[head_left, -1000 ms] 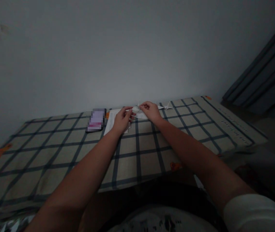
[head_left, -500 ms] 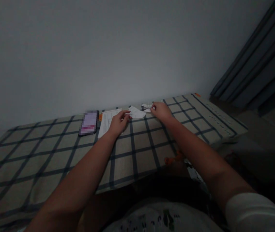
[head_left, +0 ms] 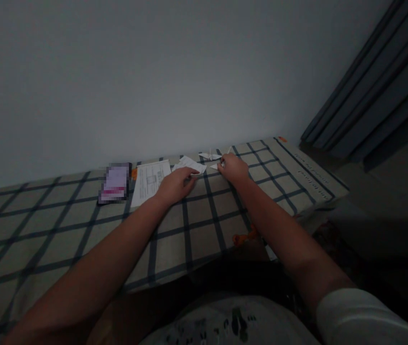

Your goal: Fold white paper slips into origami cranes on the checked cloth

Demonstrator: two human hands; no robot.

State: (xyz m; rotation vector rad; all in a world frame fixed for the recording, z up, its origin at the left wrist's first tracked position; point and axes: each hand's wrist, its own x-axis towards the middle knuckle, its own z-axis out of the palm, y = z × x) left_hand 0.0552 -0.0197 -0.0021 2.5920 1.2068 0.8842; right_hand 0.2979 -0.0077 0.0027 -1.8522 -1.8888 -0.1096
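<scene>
My left hand (head_left: 177, 186) rests at the front edge of a creased white paper (head_left: 187, 163), its fingertips and thumb closed on that edge. Just right of it, my right hand (head_left: 235, 167) has its fingers pinched on a small folded paper (head_left: 214, 166), and one white point sticks out to the left. The rest of this paper is hidden by the fingers. Behind both hands, close to the wall, lies another folded white paper shape (head_left: 209, 156) with pointed ends.
A printed sheet (head_left: 146, 184) lies left of my left hand, with a phone (head_left: 115, 183) with a blurred screen beyond it. The checked cloth (head_left: 204, 215) covers the table, which stands against a pale wall (head_left: 175, 81). Orange tassels (head_left: 243, 237) hang at the front edge. A dark curtain (head_left: 358, 96) hangs right.
The view has shifted, moving things left in the picture. My left hand has moved right onto the creased paper's edge. The folded shape at the back now shows apart from my right fingers.
</scene>
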